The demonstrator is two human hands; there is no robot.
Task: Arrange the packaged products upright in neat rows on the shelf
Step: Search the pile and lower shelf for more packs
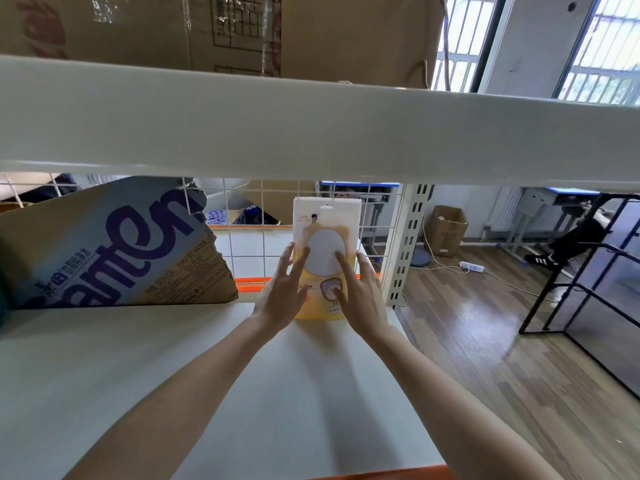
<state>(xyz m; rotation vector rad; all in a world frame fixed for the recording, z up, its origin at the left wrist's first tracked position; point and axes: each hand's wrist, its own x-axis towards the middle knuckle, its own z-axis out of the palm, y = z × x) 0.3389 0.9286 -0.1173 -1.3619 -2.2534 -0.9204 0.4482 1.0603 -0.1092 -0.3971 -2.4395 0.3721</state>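
I am steadying a yellow packet [325, 233] that is standing upright at the back right of the shelf [173, 358], close against the wire grid [242, 216] behind it. My left hand [282, 291] is laying straight, spread fingers on the packet's left edge and face; my right hand [360, 296] is doing the same on the right side. Neither grip is closing round anything: both are wide and only pressing flat.

To finish this step well, I am judging that the packet wants squaring, with its face to the front and its foot flat on the shelf, so that it stands without leaning on the grid. I am thinking light, even pressure from both sides is best, since the packet looks thin and light and a one-sided push could tip or twist it. Letting go slowly, one hand at a time, should show whether it stands alone. The torn cardboard box [110, 244] is sitting well to the left, leaving room between for a row.
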